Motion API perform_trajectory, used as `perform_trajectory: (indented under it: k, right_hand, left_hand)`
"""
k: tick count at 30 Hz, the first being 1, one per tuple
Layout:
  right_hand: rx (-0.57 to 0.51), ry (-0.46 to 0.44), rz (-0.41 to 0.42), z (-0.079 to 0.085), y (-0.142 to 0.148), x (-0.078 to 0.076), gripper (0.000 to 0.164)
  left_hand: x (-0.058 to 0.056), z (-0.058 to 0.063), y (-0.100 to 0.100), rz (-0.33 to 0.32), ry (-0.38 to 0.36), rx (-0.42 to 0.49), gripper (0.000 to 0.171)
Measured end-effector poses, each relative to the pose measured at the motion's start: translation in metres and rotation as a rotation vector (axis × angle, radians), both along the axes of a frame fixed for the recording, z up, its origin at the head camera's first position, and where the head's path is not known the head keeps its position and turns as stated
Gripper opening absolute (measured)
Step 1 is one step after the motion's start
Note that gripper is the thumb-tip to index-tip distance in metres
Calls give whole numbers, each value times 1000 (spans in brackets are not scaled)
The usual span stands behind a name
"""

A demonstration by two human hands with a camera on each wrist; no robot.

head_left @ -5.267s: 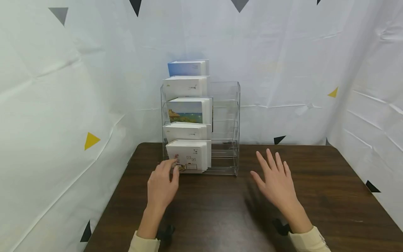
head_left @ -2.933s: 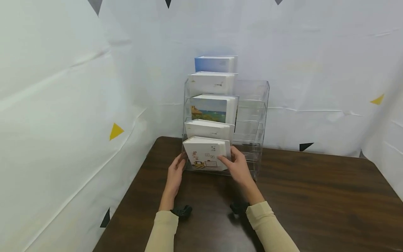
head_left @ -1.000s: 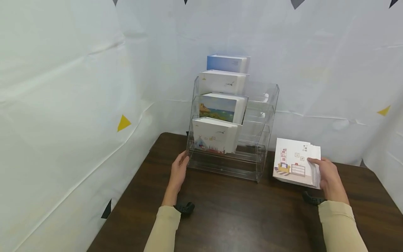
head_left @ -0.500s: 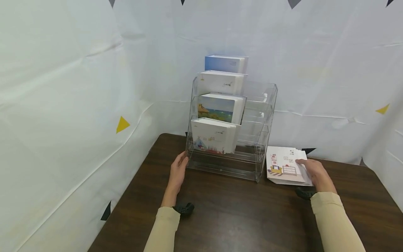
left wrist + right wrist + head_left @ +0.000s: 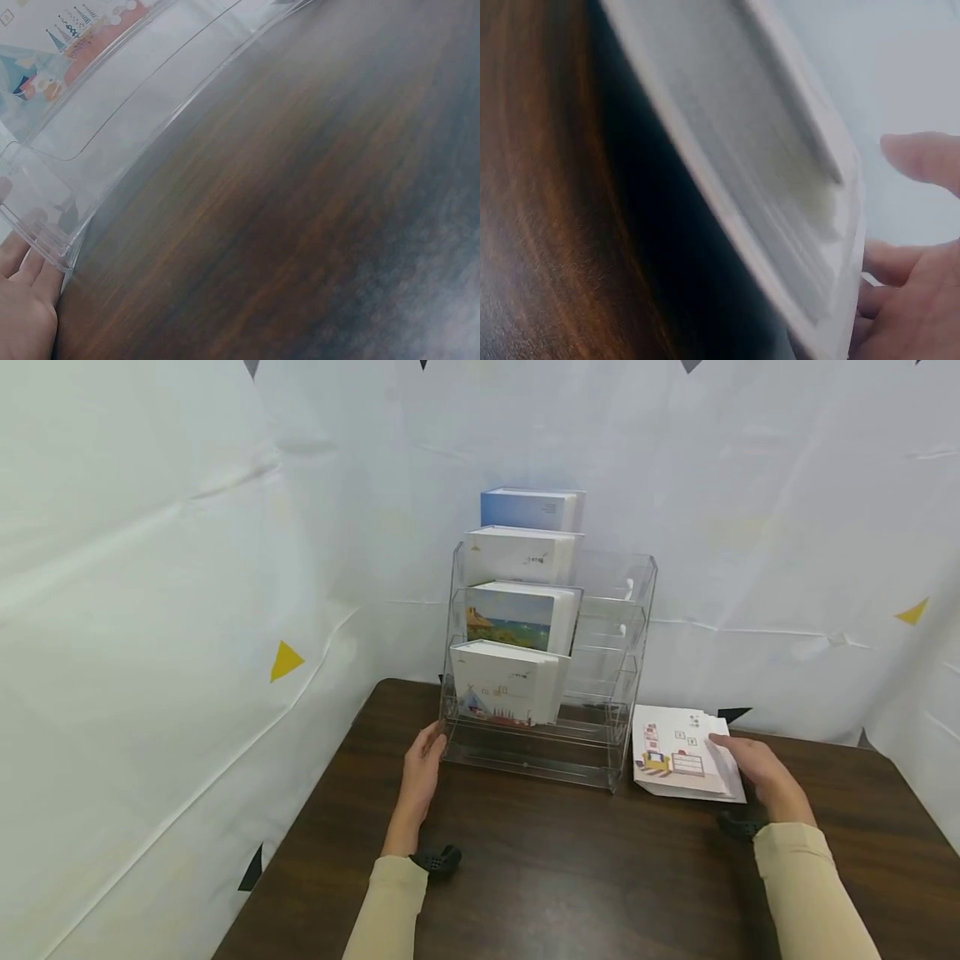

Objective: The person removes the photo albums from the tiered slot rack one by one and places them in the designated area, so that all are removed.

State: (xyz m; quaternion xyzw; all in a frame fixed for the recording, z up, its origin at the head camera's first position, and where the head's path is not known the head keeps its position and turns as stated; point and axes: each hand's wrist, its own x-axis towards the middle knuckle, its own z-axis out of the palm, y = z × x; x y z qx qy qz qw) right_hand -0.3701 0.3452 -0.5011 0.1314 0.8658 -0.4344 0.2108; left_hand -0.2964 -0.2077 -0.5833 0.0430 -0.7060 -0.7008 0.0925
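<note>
A clear acrylic rack with tiers stands at the back of the table. My left hand touches its lower left side, fingers mostly straight against the panel; in the left wrist view the fingertips show through the plastic. To the right of the rack, a thick white book with a room drawing on its cover is low over the table or on it. My right hand is at its right edge. In the right wrist view the thumb stands apart from the book while the other fingers touch its side.
Several books fill the rack's left half: a white one with a tent drawing, a seaside one, a white one and a blue one. White cloth hangs behind the dark wooden table.
The right hand has taken the room-drawing book from the rack's bottom tier, carried it right and lowered it. Its grip has just loosened. The left hand has stayed at the rack's side.
</note>
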Motion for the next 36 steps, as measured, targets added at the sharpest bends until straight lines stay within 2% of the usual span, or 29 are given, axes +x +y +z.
perform_trajectory:
  k: [4,9,11,14,18,20,24,27,31,36]
  right_hand:
    - [-60,0,-40,-2,6,0,100]
    - [-105,146,-78,-3,4,7,83]
    - [-157,193,-54,-1,-1,11,79]
    - [-208,214,19,4,-11,17,80]
    - [-204,271,103,13,-30,28,79]
    - [-221,323,121,18,-40,34,72]
    - [-308,430,137,30,-60,47,45]
    - [-353,498,185,41,-77,55,32]
    - [-351,565,259,54,-104,63,37]
    - [-442,579,297,62,-141,68,46]
  left_hand:
    - [-1,0,0,9,-12,-7,51]
    - [-1,-1,0,6,-3,-7,52]
    - [-1,-1,0,4,6,-1,53]
    - [0,0,0,5,8,0,53]
    - [0,0,0,9,-4,0,53]
    - [0,0,1,10,-11,4,52]
    - [0,0,1,6,-13,7,52]
    - [0,0,1,8,-20,7,52]
    - [0,-1,1,11,-16,-4,52]
    - [-1,0,1,6,3,-19,52]
